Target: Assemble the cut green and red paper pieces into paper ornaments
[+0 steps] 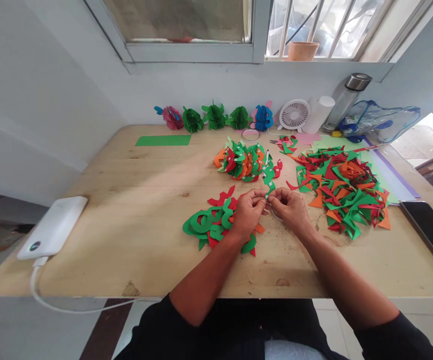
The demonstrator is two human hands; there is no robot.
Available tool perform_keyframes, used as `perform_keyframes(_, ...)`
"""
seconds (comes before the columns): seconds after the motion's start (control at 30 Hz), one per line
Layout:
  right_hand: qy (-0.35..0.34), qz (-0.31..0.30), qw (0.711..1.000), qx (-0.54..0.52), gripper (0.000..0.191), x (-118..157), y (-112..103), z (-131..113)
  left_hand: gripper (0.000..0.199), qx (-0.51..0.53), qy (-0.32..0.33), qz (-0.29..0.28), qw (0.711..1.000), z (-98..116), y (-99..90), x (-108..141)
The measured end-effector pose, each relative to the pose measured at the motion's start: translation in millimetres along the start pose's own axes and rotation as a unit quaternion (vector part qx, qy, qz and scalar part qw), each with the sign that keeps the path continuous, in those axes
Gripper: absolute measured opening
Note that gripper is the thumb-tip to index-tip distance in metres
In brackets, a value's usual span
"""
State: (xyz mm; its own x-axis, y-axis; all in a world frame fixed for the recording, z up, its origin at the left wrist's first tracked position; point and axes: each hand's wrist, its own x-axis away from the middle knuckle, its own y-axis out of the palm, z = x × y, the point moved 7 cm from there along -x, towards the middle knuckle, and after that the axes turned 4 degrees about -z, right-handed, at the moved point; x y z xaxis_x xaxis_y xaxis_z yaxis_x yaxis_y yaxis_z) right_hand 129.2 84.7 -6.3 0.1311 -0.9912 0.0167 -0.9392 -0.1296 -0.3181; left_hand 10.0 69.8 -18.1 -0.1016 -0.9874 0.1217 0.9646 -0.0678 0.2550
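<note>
My left hand [249,214] and my right hand [290,207] meet above the table, fingertips pinched together. Between them is a small curled green paper cutout [271,188] with pale spots; my fingers cover its lower end. Under and beside my left hand lies a loose heap of green, red and orange paper cutouts [210,220]. Just beyond my hands is a cluster of folded green, orange and red paper pieces [241,162], some with small white patches. A slim white-and-dark item, perhaps a pen [267,157], lies at that cluster's right end.
A big pile of paper scraps [346,185] is on the right, near a phone [432,232]. Along the wall stand paper figures [215,116], a small fan [294,115] and a bottle [346,102]. A green paper strip [162,140] and a cabled power bank [53,227] lie left.
</note>
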Motion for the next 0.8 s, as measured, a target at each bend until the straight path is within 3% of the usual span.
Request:
perform_keyframes(0.3, -0.035, 0.009, 0.995, 0.095, 0.012, 4, -1, -10, 0.010, -0.003, 0.000, 0.027, 1.000, -1, -2.5, 0)
perform_keyframes(0.53, -0.092, 0.047, 0.968, 0.230, 0.015, 12, -1, -29, 0.011, -0.009, 0.006, 0.060, 0.998, -2, -5.8, 0)
perform_keyframes(0.8, -0.122, 0.077, 0.946, 0.292, 0.018, 17, -2, -35, 0.014, 0.002, 0.027, 0.065, 0.998, -6, -5.4, -2)
